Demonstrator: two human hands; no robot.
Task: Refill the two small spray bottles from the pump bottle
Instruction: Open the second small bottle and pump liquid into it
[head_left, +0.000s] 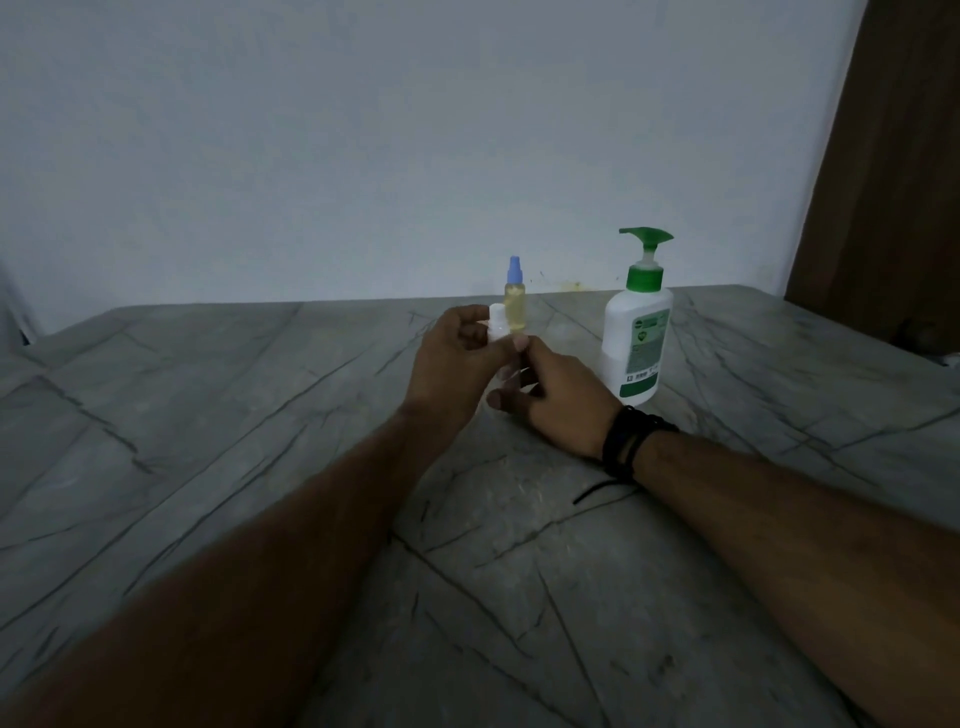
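Observation:
A small clear spray bottle with a white top (497, 325) stands between my hands at the table's middle. My left hand (457, 358) pinches its white top with thumb and fingers. Lower down, my right hand (556, 405) grips the clear body, most of which is hidden by my fingers. Just behind stands a second small spray bottle (515, 299) with a blue cap and yellowish liquid, upright and untouched. To the right, a white pump bottle (636, 332) with a green pump head and green label stands upright, close to my right hand.
The grey marble-patterned table (260, 415) ends at a pale wall (363, 156) behind the bottles. A brown wooden panel (883, 182) rises at the far right. My right wrist wears dark bands (631, 441).

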